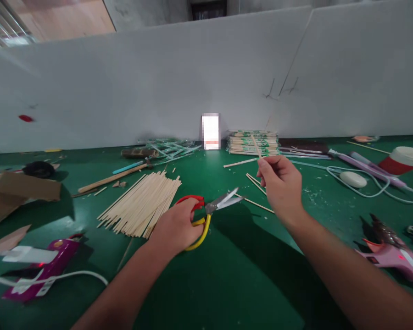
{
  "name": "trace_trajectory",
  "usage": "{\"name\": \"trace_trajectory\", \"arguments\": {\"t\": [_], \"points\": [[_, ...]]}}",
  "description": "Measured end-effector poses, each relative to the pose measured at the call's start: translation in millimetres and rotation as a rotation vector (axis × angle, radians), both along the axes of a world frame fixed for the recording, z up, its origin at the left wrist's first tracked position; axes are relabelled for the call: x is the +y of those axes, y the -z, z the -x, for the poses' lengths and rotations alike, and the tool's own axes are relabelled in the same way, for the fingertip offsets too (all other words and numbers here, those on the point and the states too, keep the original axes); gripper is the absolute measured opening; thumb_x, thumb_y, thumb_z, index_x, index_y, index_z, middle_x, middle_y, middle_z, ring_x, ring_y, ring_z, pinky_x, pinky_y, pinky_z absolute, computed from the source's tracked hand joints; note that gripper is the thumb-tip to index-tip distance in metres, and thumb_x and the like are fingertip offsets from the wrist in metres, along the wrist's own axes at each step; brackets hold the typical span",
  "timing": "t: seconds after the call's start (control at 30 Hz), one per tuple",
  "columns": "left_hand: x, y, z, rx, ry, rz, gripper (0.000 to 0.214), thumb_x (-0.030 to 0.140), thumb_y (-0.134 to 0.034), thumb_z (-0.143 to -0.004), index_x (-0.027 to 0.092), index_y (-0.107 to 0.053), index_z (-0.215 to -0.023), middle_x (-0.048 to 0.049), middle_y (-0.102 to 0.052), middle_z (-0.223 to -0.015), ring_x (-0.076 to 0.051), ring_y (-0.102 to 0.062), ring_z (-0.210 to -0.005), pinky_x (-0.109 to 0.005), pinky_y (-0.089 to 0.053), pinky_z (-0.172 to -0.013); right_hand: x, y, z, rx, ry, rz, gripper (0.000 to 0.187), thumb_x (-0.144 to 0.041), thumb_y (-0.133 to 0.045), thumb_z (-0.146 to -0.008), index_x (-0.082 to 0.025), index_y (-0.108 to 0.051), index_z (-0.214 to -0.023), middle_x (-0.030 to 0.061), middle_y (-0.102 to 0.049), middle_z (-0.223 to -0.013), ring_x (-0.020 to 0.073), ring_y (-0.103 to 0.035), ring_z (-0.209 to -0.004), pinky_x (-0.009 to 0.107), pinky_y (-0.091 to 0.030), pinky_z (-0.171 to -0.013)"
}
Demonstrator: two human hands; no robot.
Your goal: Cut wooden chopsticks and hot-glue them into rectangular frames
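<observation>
My left hand point(179, 223) is closed around the handles of a pair of scissors point(211, 208), one handle red and the other yellow. The blades point right and stand a little apart, with nothing between them. My right hand point(282, 185) pinches a thin wooden stick point(256, 145) that points up and away from me. Below and left of that hand, a few loose sticks point(256, 203) lie on the green table point(206, 279). A broad pile of pale wooden sticks point(142, 201) lies just left of the scissors, partly hidden by my left hand.
Packs of wrapped chopsticks point(253, 143) and crumpled clear wrappers point(174, 149) lie along the white wall. A purple glue gun point(43, 270) is at left, a pink glue gun point(392, 259) at right. A cardboard piece point(27, 185), a white cable point(392, 195) and a red-and-white cup point(404, 160) flank them.
</observation>
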State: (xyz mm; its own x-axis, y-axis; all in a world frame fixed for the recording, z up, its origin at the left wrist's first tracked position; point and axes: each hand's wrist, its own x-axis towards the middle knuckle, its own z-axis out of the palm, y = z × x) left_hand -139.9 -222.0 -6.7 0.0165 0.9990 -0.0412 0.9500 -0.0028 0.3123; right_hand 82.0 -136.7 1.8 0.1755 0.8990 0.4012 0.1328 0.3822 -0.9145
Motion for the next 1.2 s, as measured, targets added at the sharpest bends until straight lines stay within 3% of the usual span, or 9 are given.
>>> {"name": "trace_trajectory", "arguments": {"t": [0.2, 0.33, 0.47, 0.53, 0.6, 0.67, 0.77, 0.87, 1.2], "points": [[2, 6.6, 14, -0.013, 0.337, -0.037, 0.035, 0.019, -0.058, -0.070, 0.016, -0.059, -0.104, -0.0109, -0.061, -0.107, -0.026, -0.056, -0.102, -0.036, -0.045, -0.087, -1, -14.2, -10, -0.461, -0.193, -0.119, 0.011, -0.029, -0.057, -0.081, -0.019, -0.061, -0.081, -0.0035, -0.055, -0.060, 0.0083, -0.046, -0.050, 0.022, -0.034, -0.049], [0, 9.2, 9, -0.165, 0.458, -0.135, 0.030, 0.009, -0.049, -0.072, 0.018, -0.062, -0.098, -0.0058, -0.066, -0.100, -0.018, -0.060, -0.094, -0.029, -0.047, -0.084, -13, -10.7, 1, -0.881, -0.294, -0.292, 0.013, -0.025, -0.050, -0.083, -0.019, -0.061, -0.081, -0.0011, -0.061, -0.068, 0.0098, -0.049, -0.056, 0.024, -0.032, -0.054], [5, 15.1, 5, -0.293, 0.356, -0.443, 0.010, 0.018, -0.051, -0.082, 0.017, -0.061, -0.080, -0.0042, -0.066, -0.082, -0.015, -0.062, -0.077, -0.026, -0.049, -0.073, -23, -4.5, 13, -1.076, -0.365, -0.333, 0.017, -0.025, -0.046, -0.086, -0.018, -0.061, -0.082, 0.0006, -0.064, -0.073, 0.0122, -0.054, -0.063, 0.025, -0.030, -0.056], [8, 18.0, 5, -0.291, 0.247, -0.633, 0.015, 0.024, -0.058, -0.081, 0.015, -0.059, -0.092, -0.0082, -0.065, -0.093, -0.018, -0.061, -0.087, -0.029, -0.049, -0.078, -26, -3.0, 18, -1.119, -0.419, -0.327, 0.017, -0.025, -0.046, -0.087, -0.018, -0.061, -0.083, 0.0009, -0.065, -0.075, 0.0127, -0.055, -0.065, 0.026, -0.029, -0.057], [12, 19.8, 5, -0.229, 0.227, -0.689, 0.033, 0.028, -0.061, -0.080, 0.014, -0.055, -0.109, -0.0113, -0.062, -0.105, -0.021, -0.058, -0.097, -0.032, -0.047, -0.084, -29, -2.0, 21, -1.157, -0.475, -0.326, 0.018, -0.026, -0.045, -0.089, -0.018, -0.061, -0.085, 0.0015, -0.065, -0.077, 0.0132, -0.057, -0.067, 0.026, -0.029, -0.057], [14, 20.5, 5, -0.128, 0.303, -0.597, 0.031, 0.029, -0.057, -0.084, 0.016, -0.055, -0.112, -0.0089, -0.064, -0.101, -0.020, -0.059, -0.093, -0.032, -0.047, -0.080, -32, -0.9, 24, -1.199, -0.505, -0.326, 0.021, -0.028, -0.044, -0.091, -0.018, -0.062, -0.086, 0.0025, -0.066, -0.079, 0.0143, -0.058, -0.069, 0.027, -0.028, -0.058], [15, 19.1, 3, -0.008, 0.419, -0.412, 0.020, 0.027, -0.045, -0.090, 0.018, -0.062, -0.096, -0.0036, -0.065, -0.079, -0.018, -0.059, -0.075, -0.028, -0.044, -0.067, -33, 1.3, 27, -1.246, -0.516, -0.301, 0.025, -0.030, -0.041, -0.093, -0.018, -0.062, -0.090, 0.0039, -0.066, -0.083, 0.0158, -0.059, -0.073, 0.028, -0.029, -0.060], [15, 16.2, 3, 0.066, 0.470, -0.328, 0.026, 0.030, -0.040, -0.093, 0.017, -0.061, -0.087, -0.0031, -0.062, -0.074, -0.016, -0.058, -0.071, -0.027, -0.040, -0.062, -32, 3.3, 28, -1.247, -0.524, -0.246, 0.024, -0.029, -0.040, -0.093, -0.019, -0.062, -0.092, 0.0034, -0.066, -0.086, 0.0160, -0.060, -0.077, 0.027, -0.031, -0.062], [12, 10.7, 0, 0.211, 0.365, -0.277, 0.038, 0.037, -0.030, -0.096, 0.020, -0.060, -0.077, -0.0007, -0.064, -0.067, -0.015, -0.059, -0.062, -0.026, -0.028, -0.053, -31, 9.8, 33, -1.257, -0.524, -0.108, 0.029, -0.031, -0.040, -0.094, -0.021, -0.066, -0.086, 0.0026, -0.069, -0.084, 0.0160, -0.062, -0.079, 0.027, -0.034, -0.062]]}}
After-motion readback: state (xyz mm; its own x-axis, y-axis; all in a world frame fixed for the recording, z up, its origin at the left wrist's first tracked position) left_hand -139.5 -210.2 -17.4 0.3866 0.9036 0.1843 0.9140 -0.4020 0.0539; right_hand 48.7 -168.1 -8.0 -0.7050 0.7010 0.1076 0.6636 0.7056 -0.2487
